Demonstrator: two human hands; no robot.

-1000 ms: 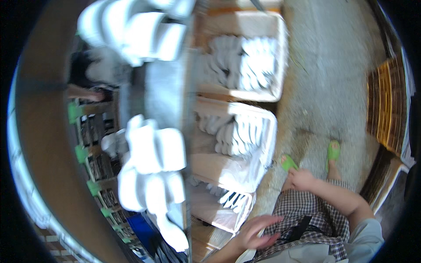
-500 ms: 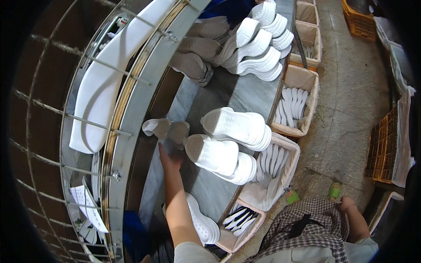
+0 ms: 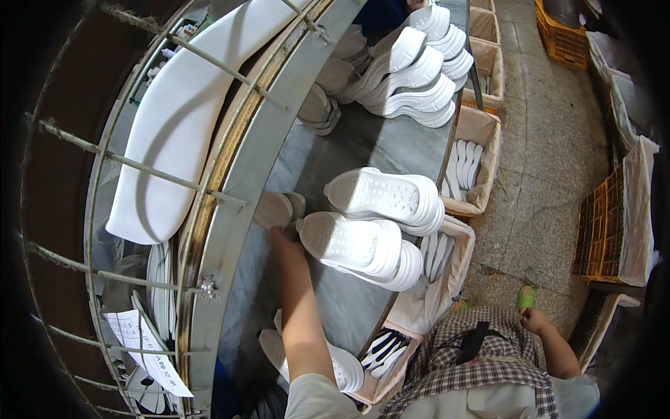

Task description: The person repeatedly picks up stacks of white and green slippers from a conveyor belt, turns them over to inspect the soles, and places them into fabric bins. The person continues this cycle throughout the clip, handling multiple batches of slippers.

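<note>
My left hand [image 3: 285, 243] reaches over the grey work surface and is closed at the near end of a shoe sole [image 3: 273, 208] in shadow. Its fingers are partly hidden. Another sole shows just behind that one. To the right of this hand lie two stacks of white shoe soles, a nearer stack [image 3: 356, 244] and a farther stack [image 3: 387, 199]. More white soles [image 3: 342, 366] lie partly behind my left forearm. Down at the right, my right hand [image 3: 534, 320] hangs beside the checked apron [image 3: 447, 349], fingers curled, with nothing visible in them.
A wire grille [image 3: 139, 164] and a metal rail [image 3: 244, 167] run along the left, with a long white panel [image 3: 167, 140] behind. Piled soles [image 3: 412, 77] occupy the far end. Lined baskets [image 3: 481, 202] holding white pieces flank the surface; orange crates [image 3: 600, 223] stand across the floor.
The sole at my left hand has shifted right, close against the nearer stack. My right hand has moved left and its fingers now look curled. The whole view has shifted slightly.
</note>
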